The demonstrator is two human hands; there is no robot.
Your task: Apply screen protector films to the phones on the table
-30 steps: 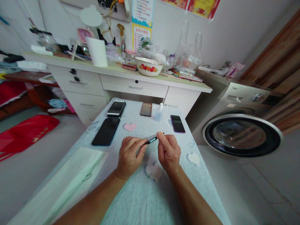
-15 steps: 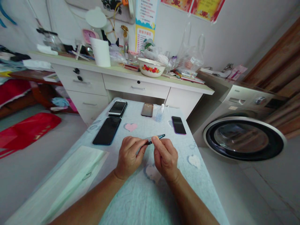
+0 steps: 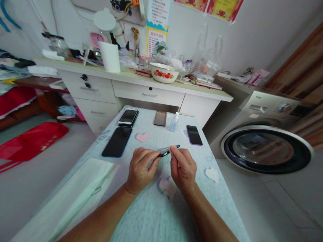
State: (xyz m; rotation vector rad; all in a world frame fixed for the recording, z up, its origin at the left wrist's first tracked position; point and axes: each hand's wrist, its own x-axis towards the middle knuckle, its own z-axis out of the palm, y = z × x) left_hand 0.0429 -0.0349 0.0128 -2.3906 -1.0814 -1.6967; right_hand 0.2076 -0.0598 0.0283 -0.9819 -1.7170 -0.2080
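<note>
Above the cloth-covered table, a thin dark phone (image 3: pixel 165 154) is tilted so that mostly its edge faces me. My left hand (image 3: pixel 141 169) pinches its near left end between thumb and fingers. My right hand (image 3: pixel 183 169) is closed on its long side nearer the far end, thumb on top and the other fingers curled in. Beyond my left hand lies a large black phone (image 3: pixel 117 142), with a stack of phones (image 3: pixel 128 116) behind it. A brown phone case (image 3: pixel 160 119) and a clear spray bottle (image 3: pixel 174 123) are past my hands. To the right rests a purple-edged phone (image 3: pixel 194 135).
A pale sheet (image 3: pixel 73 195) lies along the table's left side. Ahead stands a white desk (image 3: pixel 148 90) carrying an enamel bowl (image 3: pixel 164 74), a white container (image 3: pixel 109 57) and plastic bags. A washing machine (image 3: pixel 262 114) is at the right, a red bag (image 3: pixel 32 141) on the floor at left.
My right hand has shifted slightly to the right along the phone, away from my left hand. The left hand keeps its pinch. The whole view has drifted a little.
</note>
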